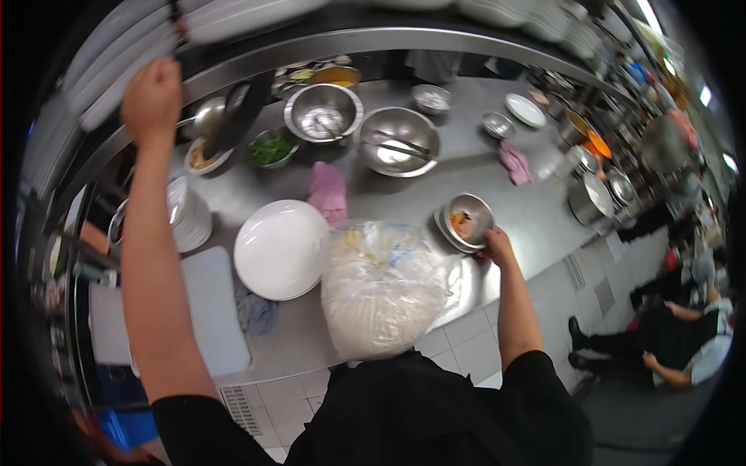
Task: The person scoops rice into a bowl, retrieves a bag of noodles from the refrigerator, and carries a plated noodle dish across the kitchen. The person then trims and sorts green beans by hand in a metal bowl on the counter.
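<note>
My right hand (500, 247) pinches the rim of a small metal bowl (480, 208) at the right front of the counter. Orange and pinkish food lies inside it, and what looks like a second bowl sits beneath. My left hand (153, 99) is raised at the upper left, closed in a fist by the shelf edge; anything inside it is hidden. Below that hand is a small bowl of light-brown food (206, 158). Between my arms, at the counter's front edge, stands a clear plastic bag (385, 299) full of whitish contents. Left of the bag are white round plates (281, 250).
A steel shelf (388, 36) with white dishes spans the top. Large metal bowls (323, 113), a bowl of greens (273, 147) and pink cloths (328, 192) lie on the counter. A white cutting board (217, 311) is at left. Another person (684, 334) is at far right.
</note>
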Available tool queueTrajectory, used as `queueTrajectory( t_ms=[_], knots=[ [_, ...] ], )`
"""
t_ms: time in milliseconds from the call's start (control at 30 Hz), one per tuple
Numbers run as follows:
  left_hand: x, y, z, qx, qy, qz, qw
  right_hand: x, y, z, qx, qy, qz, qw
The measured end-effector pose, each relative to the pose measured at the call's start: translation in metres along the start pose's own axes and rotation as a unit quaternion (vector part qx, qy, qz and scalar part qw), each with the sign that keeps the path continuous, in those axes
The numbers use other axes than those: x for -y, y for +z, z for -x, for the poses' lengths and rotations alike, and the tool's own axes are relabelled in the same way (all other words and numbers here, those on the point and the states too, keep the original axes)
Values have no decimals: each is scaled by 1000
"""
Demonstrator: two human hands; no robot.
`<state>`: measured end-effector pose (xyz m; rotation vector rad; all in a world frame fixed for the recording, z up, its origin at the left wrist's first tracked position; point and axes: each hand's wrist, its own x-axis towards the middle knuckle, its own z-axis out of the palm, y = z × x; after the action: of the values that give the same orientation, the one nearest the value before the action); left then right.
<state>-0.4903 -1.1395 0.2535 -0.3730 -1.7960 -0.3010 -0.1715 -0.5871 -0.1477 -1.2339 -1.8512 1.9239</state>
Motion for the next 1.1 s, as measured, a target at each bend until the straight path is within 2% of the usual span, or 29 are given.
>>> queueTrajectory(
  t_ms=[67,167,200,333,433,533,600,633,667,733,767,800,833,867,1000,1067,1100],
  knots=[
    [-2,-3,0,-2,-16,2,1000,-8,-3,-17,-15,-24,8,1000],
    [-3,-7,0,-17,14,-2,1000,4,-3,-22,-63,-65,45,995],
    [-3,-5,1,-48,26,-2,998,20,1,-18,-61,-81,25,995],
    [-7,-8,3,-22,-2,-10,1000,102,24,-11,-8,-189,36,981],
    [-6,-7,4,-41,7,2,999,178,101,13,60,-243,61,966],
    [-7,-10,4,-31,5,0,1000,221,203,53,173,-212,150,950],
    [-5,-8,4,-41,11,6,999,217,276,33,226,-184,241,926],
    [-3,-6,4,-47,16,10,999,223,311,51,239,-156,275,918],
    [-2,-6,3,-48,18,10,999,227,343,74,240,-156,282,916],
    [0,-4,4,-71,41,24,996,206,415,41,308,-181,294,886],
    [1,-4,5,-69,43,23,996,204,449,49,289,-157,295,897],
    [1,-4,5,-70,45,28,996,208,477,61,284,-138,367,875],
    [2,-5,6,-71,47,32,996,200,497,66,301,-159,343,875],
    [3,-4,6,-72,47,30,996,196,517,77,285,-137,330,889],
    [5,-2,7,-89,66,34,993,163,576,77,265,-184,301,897],
    [6,1,7,-89,69,35,993,158,593,73,242,-242,452,824],
    [7,4,7,-100,73,31,992,154,599,69,240,-243,451,825]
  ],
)
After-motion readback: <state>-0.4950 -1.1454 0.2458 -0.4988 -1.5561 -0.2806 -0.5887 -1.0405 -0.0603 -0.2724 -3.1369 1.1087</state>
